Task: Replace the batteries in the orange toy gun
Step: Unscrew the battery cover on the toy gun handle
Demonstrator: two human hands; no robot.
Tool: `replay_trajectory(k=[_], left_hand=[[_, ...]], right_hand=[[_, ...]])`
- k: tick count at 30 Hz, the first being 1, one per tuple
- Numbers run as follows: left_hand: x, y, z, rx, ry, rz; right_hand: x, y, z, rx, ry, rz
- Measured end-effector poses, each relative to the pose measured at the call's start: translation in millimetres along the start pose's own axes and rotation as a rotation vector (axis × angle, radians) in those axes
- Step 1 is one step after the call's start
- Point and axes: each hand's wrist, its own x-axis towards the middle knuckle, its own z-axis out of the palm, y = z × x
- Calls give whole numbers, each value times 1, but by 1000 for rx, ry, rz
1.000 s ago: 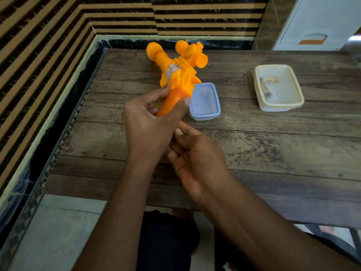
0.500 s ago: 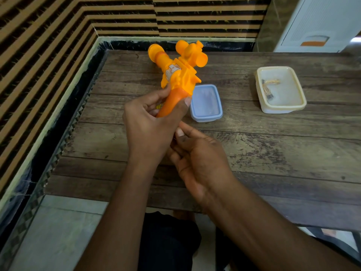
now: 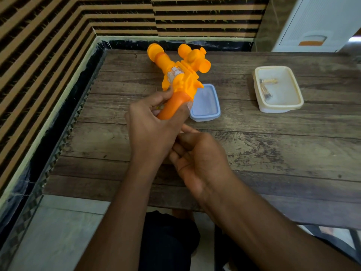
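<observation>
Gun [image 3: 181, 75] sits up off the table, handle gripped in the left hand [image 3: 154, 130], fingers wrapped round the orange grip and thumb pressed on its side, barrel pointing away toward the wall. Right hand [image 3: 199, 159] is tucked just under the butt of the handle, fingers curled in and touching the left; what they pinch, if anything, I cannot tell, since the left hand hides the handle's end. My guess is the battery cover sits down there, and prying blind could let a cover or cell pop loose and drop off the near table edge into the lap or floor; a slack left grip would let the gun twist. Beyond the hands lies a blue lid [image 3: 205, 103], just behind the gun. Further right, well apart, a cream tub [image 3: 293, 106] holds what look like batteries [image 3: 266, 86]. Table [image 3: 273, 149] is worn dark wood planks, set into a corner of striped ribbed wall [image 3: 48, 36], with a white unit [image 3: 322, 22] at far right
</observation>
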Motion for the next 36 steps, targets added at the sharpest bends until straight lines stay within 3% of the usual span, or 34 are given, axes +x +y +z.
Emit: replay_trajectory(k=[17, 27, 32, 36], left_hand=[[1, 2, 2, -30, -4, 9], [3, -1, 2, -268, 85, -58], [0, 1, 0, -419, 225, -127], [-4, -2, -2, -397, 314, -110]], right_hand=[[0, -11, 0, 90, 29, 53], [1, -14, -2, 38, -47, 46], [4, -21, -4, -137, -20, -14], [4, -40, -6, -635, 15, -211]])
